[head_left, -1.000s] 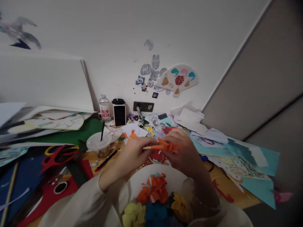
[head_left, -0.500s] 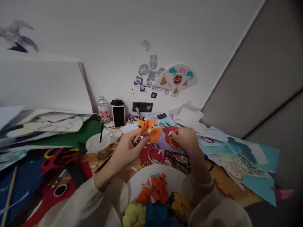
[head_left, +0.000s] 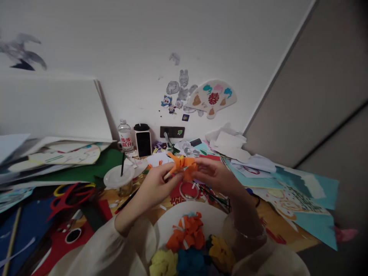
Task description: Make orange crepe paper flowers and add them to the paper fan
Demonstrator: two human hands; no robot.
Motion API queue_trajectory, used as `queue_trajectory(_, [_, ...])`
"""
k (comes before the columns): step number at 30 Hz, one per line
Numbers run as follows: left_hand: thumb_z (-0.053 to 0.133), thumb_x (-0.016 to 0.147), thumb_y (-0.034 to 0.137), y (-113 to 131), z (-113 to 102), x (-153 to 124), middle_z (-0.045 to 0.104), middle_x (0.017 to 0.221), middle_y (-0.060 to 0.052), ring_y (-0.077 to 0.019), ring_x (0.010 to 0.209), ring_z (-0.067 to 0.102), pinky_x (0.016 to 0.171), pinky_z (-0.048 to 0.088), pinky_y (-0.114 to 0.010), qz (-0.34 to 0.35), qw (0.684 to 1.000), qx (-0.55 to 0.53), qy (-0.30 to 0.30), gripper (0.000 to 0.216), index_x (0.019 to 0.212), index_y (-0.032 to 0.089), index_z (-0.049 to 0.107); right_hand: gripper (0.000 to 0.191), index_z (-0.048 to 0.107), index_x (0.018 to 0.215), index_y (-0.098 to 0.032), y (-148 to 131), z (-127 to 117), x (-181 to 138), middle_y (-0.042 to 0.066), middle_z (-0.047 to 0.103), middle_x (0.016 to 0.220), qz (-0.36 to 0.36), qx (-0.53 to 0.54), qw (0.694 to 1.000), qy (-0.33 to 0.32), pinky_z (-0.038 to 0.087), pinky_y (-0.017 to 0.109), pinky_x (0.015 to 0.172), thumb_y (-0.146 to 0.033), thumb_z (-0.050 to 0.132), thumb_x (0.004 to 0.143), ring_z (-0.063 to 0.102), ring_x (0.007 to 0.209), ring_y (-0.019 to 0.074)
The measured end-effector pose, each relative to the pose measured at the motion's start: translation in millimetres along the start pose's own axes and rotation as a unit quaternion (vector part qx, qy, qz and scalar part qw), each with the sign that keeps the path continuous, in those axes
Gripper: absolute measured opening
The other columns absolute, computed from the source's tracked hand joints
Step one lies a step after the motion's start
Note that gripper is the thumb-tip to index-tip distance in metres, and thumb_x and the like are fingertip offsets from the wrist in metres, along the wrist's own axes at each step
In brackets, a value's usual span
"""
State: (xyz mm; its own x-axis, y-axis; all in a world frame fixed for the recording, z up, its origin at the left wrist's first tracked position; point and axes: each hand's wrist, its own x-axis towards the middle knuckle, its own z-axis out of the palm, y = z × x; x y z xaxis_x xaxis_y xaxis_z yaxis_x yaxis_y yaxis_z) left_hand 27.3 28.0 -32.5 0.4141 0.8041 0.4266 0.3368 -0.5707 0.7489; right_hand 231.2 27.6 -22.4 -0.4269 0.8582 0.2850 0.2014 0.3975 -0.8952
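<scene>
Over the middle of the table, my left hand [head_left: 161, 188] grips an orange paper flower [head_left: 186, 166] by its thin pale stick [head_left: 168, 176]. A bit of yellow shows at the flower's centre. My right hand [head_left: 220, 176] is at the flower's right side, thumb and fingers closed on a petal; its fingertips are partly hidden. Below the hands, a white disc [head_left: 178, 211] bears an orange paper flower cluster [head_left: 188, 232], a yellow flower [head_left: 163, 263], a blue flower [head_left: 190, 262] and an orange-yellow flower [head_left: 221, 253]. A tape roll [head_left: 189, 190] lies just beneath the hands.
To the left are a lidded plastic cup [head_left: 119, 177], red scissors [head_left: 69, 203] and stacked papers [head_left: 63, 155]. A bottle [head_left: 125, 136] and a phone [head_left: 143, 143] before a dark-lidded cup stand by the wall. Blue painted sheets [head_left: 313, 226] lie right.
My right hand has moved left, from over the red and purple paper pieces to the orange flower, and now touches its petal. My left hand keeps hold of the stick.
</scene>
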Motion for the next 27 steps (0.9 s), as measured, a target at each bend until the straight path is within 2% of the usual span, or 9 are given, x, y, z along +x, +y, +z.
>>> queue_trajectory(3, [0.049, 0.086, 0.03, -0.2, 0.5, -0.8, 0.051, 0.06, 0.003, -0.0091, 0.056, 0.043, 0.052, 0.033, -0.02, 0.013, 0.999, 0.031, 0.01, 0.023, 0.074, 0.014, 0.06, 0.023, 0.063, 0.092, -0.018, 2.1, 5.1, -0.1, 0.003, 0.067, 0.079, 0.015, 0.012, 0.999, 0.03, 0.052, 0.026, 0.065, -0.034, 0.068, 0.076, 0.065, 0.071, 0.0147])
queue_trajectory(6, [0.051, 0.085, 0.034, 0.9, 0.4, -0.7, 0.057, 0.064, 0.002, -0.0096, 0.056, 0.046, 0.051, 0.034, -0.02, 0.001, 1.0, 0.022, 0.005, 0.023, 0.079, 0.015, 0.062, 0.018, 0.061, 0.082, -0.017, 2.6, 4.9, 0.1, -0.001, 0.062, 0.07, 0.013, 0.009, 0.998, 0.062, 0.047, 0.02, 0.054, -0.03, 0.07, 0.074, 0.059, 0.06, 0.01])
queue_trajectory(9, [0.054, 0.084, 0.034, 1.0, 0.3, 0.0, 0.056, 0.06, 0.003, -0.0086, 0.051, 0.042, 0.048, 0.032, -0.02, -0.009, 1.0, 0.024, 0.006, 0.021, 0.08, 0.015, 0.064, 0.017, 0.06, 0.083, -0.018, 1.7, 4.2, 0.3, -0.001, 0.062, 0.072, 0.013, 0.02, 0.998, 0.06, 0.046, 0.019, 0.054, -0.029, 0.07, 0.075, 0.059, 0.06, 0.0093])
queue_trajectory(12, [0.056, 0.083, 0.03, -0.2, 1.4, 0.0, 0.055, 0.058, 0.004, -0.0076, 0.049, 0.04, 0.047, 0.03, -0.019, 0.005, 0.998, 0.039, 0.044, 0.018, 0.08, 0.015, 0.065, 0.018, 0.063, 0.086, -0.018, 1.1, 6.0, 0.7, 0.0, 0.064, 0.075, 0.008, 0.021, 0.998, 0.061, 0.049, 0.021, 0.057, -0.028, 0.07, 0.073, 0.061, 0.064, 0.0111])
queue_trajectory(17, [0.055, 0.082, 0.028, -2.1, 7.9, -1.9, 0.045, 0.051, 0.005, -0.0076, 0.046, 0.035, 0.045, 0.025, -0.02, 0.014, 0.991, 0.068, 0.111, 0.018, 0.077, 0.015, 0.065, 0.011, 0.068, 0.08, -0.016, -1.2, 14.4, 1.8, 0.002, 0.067, 0.071, -0.028, 0.002, 0.992, 0.123, 0.05, 0.022, 0.055, -0.025, 0.069, 0.073, 0.061, 0.059, 0.011])
queue_trajectory(19, [0.054, 0.084, 0.029, -2.3, 10.3, -1.8, 0.04, 0.049, 0.005, -0.0076, 0.045, 0.033, 0.045, 0.025, -0.021, 0.009, 0.99, 0.062, 0.122, 0.018, 0.077, 0.015, 0.063, 0.011, 0.069, 0.079, -0.016, -2.7, 16.5, 1.6, 0.002, 0.067, 0.07, -0.04, -0.002, 0.988, 0.146, 0.05, 0.021, 0.052, -0.025, 0.07, 0.072, 0.061, 0.056, 0.0104])
queue_trajectory(21, [0.054, 0.085, 0.032, -3.0, 11.5, -1.5, 0.043, 0.055, 0.005, -0.0078, 0.047, 0.036, 0.046, 0.028, -0.02, 0.015, 0.992, 0.036, 0.121, 0.017, 0.082, 0.016, 0.059, 0.013, 0.068, 0.079, -0.016, -4.3, 16.1, 0.6, 0.002, 0.067, 0.072, -0.039, 0.002, 0.985, 0.165, 0.05, 0.022, 0.052, -0.026, 0.07, 0.072, 0.061, 0.057, 0.0108])
queue_trajectory(25, [0.043, 0.091, 0.041, -9.9, 10.4, -2.2, 0.056, 0.086, -0.003, -0.0128, 0.069, 0.052, 0.06, 0.042, -0.023, 0.091, 0.989, -0.039, 0.112, 0.026, 0.103, 0.02, 0.05, 0.013, 0.067, 0.082, -0.017, -8.2, 9.3, -4.3, 0.003, 0.068, 0.079, -0.037, -0.009, 0.977, 0.21, 0.049, 0.022, 0.055, -0.028, 0.069, 0.074, 0.062, 0.063, 0.0119])
queue_trajectory(27, [0.028, 0.095, 0.043, -15.7, 9.6, -3.0, 0.054, 0.085, -0.005, -0.0155, 0.075, 0.052, 0.066, 0.044, -0.028, 0.168, 0.979, -0.02, 0.112, 0.032, 0.1, 0.02, 0.051, 0.012, 0.068, 0.084, -0.018, -10.9, 6.0, -7.5, 0.002, 0.067, 0.081, -0.056, -0.034, 0.973, 0.223, 0.048, 0.022, 0.057, -0.027, 0.068, 0.076, 0.061, 0.067, 0.0121])
